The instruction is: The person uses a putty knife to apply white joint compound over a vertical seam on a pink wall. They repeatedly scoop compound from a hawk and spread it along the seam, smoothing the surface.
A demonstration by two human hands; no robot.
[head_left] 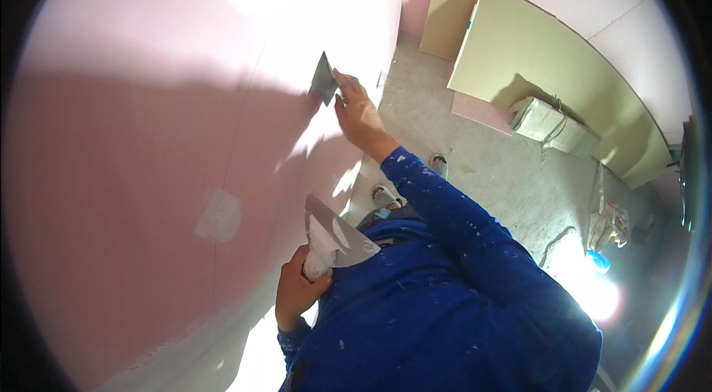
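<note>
My right hand [358,112] is stretched forward, its fingers closed on a small grey putty knife [324,80] whose blade lies at the pink wall board [148,155]. The handle is mostly hidden by the fingers. Close to my body, my left hand [298,290] grips a wider putty knife [357,245] by its plaster-caked base. White filler [320,244] sits on that broad triangular blade. A whitish patch [219,216] of filler marks the wall to the left, along a faint vertical seam.
Large tan boards [541,58] lean against the far wall at the right. In front of them stands a pale wrapped box [550,125]. A blue roll-like object [598,262] lies beside a bright light spot on the grey concrete floor [475,169].
</note>
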